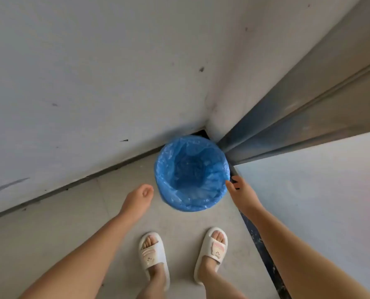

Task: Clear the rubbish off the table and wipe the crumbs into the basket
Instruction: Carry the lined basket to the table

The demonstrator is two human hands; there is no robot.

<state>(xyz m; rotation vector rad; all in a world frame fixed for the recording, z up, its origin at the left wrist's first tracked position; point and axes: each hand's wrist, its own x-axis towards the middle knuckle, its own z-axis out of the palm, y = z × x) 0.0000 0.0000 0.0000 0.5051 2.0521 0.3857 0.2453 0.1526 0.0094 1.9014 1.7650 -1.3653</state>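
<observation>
A round basket (190, 173) lined with a blue plastic bag (210, 197) stands on the tiled floor (50, 234), tucked into the corner where a scuffed white wall (93, 72) meets a rounded white pillar (229, 83). The bag's edge is folded out over the rim all the way round, and the inside looks bare apart from the crumpled plastic. Just to the right of the basket runs the pale surface (320, 201), its dark edge close to the basket's right side, so the basket is hemmed in by wall behind, pillar at the back right and the surface on the right; only the near and left sides are free. A grey metal frame (309, 104) slants away behind the surface.

The left hand (137, 198) hangs just left of the basket, apart from it, fingers curled loosely inward and holding nothing. The right hand (242, 190) reaches to the basket's right rim, fingers bent, fingertips touching or just at the bag's edge; whether it actually grips the rim I cannot tell. Both forearms are bare. Below, two feet in cream slippers (153, 255) stand on the floor just in front of the basket.
</observation>
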